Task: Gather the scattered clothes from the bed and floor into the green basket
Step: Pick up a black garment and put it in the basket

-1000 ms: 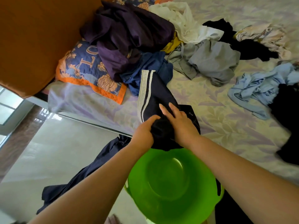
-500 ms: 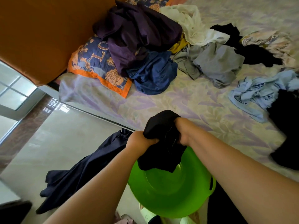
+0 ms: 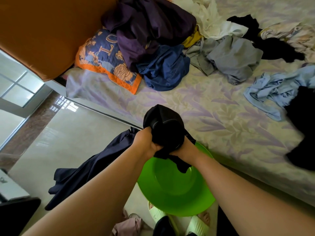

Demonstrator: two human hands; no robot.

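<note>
A bunched black garment (image 3: 164,128) is held by both hands just above the far rim of the green basket (image 3: 172,191), which is empty and stands on the floor beside the bed. My left hand (image 3: 144,142) grips its left side and my right hand (image 3: 185,149) its lower right; a loose end hangs into the basket. On the bed lie a purple heap (image 3: 146,26), a navy blue garment (image 3: 165,68), a grey one (image 3: 233,57), a white one (image 3: 209,17), a light blue one (image 3: 276,89) and black pieces (image 3: 274,46). A dark navy garment (image 3: 88,169) trails on the floor.
A floral pillow with an orange border (image 3: 105,60) lies at the bed's head by an orange headboard (image 3: 42,31). More black cloth (image 3: 301,130) lies at the bed's right edge. Pinkish fabric (image 3: 127,225) and white slippers (image 3: 156,213) are by my feet on the glossy tile floor.
The black garment has been pulled off the bed, its striped part gathered in, and bunched between both hands above the basket. The view has shifted slightly down and left.
</note>
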